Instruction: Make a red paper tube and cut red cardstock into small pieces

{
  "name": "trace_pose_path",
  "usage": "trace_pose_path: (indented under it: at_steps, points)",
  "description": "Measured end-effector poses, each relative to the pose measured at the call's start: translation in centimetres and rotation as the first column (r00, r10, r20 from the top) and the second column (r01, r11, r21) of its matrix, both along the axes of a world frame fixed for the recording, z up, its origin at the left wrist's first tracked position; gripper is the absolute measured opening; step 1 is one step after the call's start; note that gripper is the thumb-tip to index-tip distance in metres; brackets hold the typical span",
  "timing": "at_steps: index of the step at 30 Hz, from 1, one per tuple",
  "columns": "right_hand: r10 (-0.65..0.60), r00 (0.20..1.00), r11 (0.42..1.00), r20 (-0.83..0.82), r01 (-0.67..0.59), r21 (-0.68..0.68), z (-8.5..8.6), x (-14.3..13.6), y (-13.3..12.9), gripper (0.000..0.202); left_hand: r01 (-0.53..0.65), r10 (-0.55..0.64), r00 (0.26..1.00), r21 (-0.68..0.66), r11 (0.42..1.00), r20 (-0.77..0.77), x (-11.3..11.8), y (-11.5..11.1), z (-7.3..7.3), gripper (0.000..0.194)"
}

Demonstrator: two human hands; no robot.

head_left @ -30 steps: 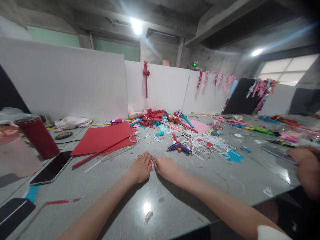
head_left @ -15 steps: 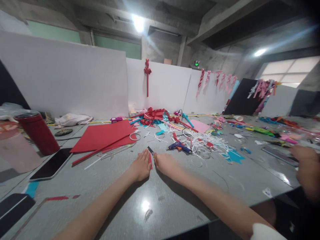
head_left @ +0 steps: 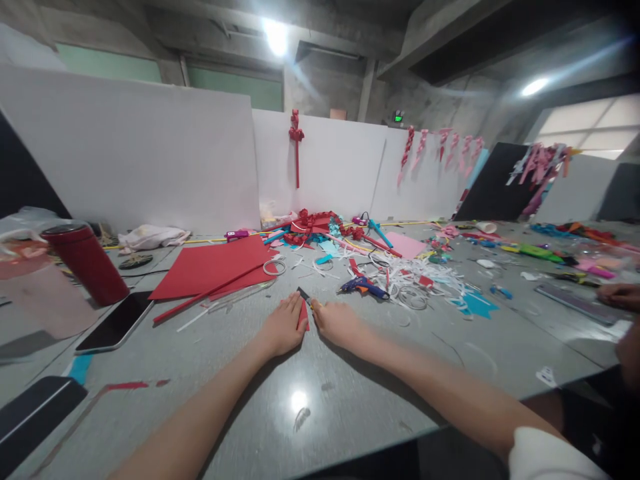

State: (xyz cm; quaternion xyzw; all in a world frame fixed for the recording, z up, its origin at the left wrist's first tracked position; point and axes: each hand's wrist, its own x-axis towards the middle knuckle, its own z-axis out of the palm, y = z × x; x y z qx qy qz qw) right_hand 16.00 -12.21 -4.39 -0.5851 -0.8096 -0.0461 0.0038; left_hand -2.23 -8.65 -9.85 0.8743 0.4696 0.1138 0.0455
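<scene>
My left hand (head_left: 285, 325) lies flat with its fingers stretched forward, pressing a small piece of red paper (head_left: 305, 316) against the grey table (head_left: 260, 400). Much of that paper is hidden under the hand. In my right hand (head_left: 336, 321) is a utility knife (head_left: 304, 294), its dark blade end pointing forward and left at the paper's edge. The fingers cover most of its handle. Beyond my left hand lie large red sheets (head_left: 200, 267) with a thin red stick (head_left: 210, 293) across them.
A blue glue gun (head_left: 363, 287) lies among white paper scraps (head_left: 425, 277). On the left are a red tumbler (head_left: 87, 263), a phone (head_left: 117, 323) and a second dark device (head_left: 40, 413). Another person's hand (head_left: 620, 295) rests at the right edge. White boards (head_left: 320, 153) stand behind.
The view has shifted slightly, moving the scene a little to the right. Both my hands keep nearly the same places at the red paper. The other person's hand at the right has moved.
</scene>
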Motion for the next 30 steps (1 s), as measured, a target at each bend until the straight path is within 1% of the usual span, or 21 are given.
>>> trace_pose_path:
  at_steps: [3, 8, 12, 16, 19, 22, 26, 30]
  points:
    - [-0.024, 1.000, 1.000, -0.003, 0.024, -0.009, 0.4, 0.7, -0.3, 0.041, 0.000, 0.001, 1.000, -0.013, 1.000, 0.015, -0.1, 0.0, 0.4, 0.071]
    - [-0.056, 0.998, 0.998, 0.002, 0.056, -0.003, 1.1, 2.5, -0.8, 0.037, -0.005, 0.006, 1.000, -0.053, 0.999, 0.027, -0.4, -0.3, 1.6, 0.071]
    - [-0.074, 0.997, 0.997, -0.020, 0.074, -0.017, 1.1, 2.8, -1.2, 0.038, 0.020, -0.016, 0.998, -0.069, 0.997, 0.059, -0.9, -0.1, 2.3, 0.066]
    - [-0.013, 0.999, 0.997, -0.047, 0.016, 0.070, 0.6, 2.0, -1.7, 0.039, 0.032, -0.024, 0.995, -0.084, 0.996, 0.097, -1.4, 0.2, 2.6, 0.049]
    - [0.052, 0.996, 0.992, -0.066, -0.044, 0.117, 0.1, 1.6, -2.0, 0.040, 0.032, -0.022, 0.993, -0.088, 0.996, 0.118, -1.5, 0.4, 2.8, 0.042]
    - [0.083, 0.994, 0.988, -0.076, -0.072, 0.140, -0.2, 1.5, -2.0, 0.040, 0.005, 0.001, 0.998, -0.083, 0.997, 0.070, -1.7, 0.4, 3.2, 0.038]
    - [0.115, 0.990, 0.984, -0.088, -0.101, 0.146, -0.3, 1.6, -1.9, 0.039, -0.101, 0.099, 0.995, -0.105, 0.989, -0.031, -2.1, -0.1, 3.9, 0.042]
    - [0.117, 0.988, 0.983, -0.100, -0.101, 0.151, -0.4, 1.6, -1.7, 0.038, -0.140, 0.127, 0.987, -0.130, 0.982, -0.098, -2.3, -0.9, 4.8, 0.044]
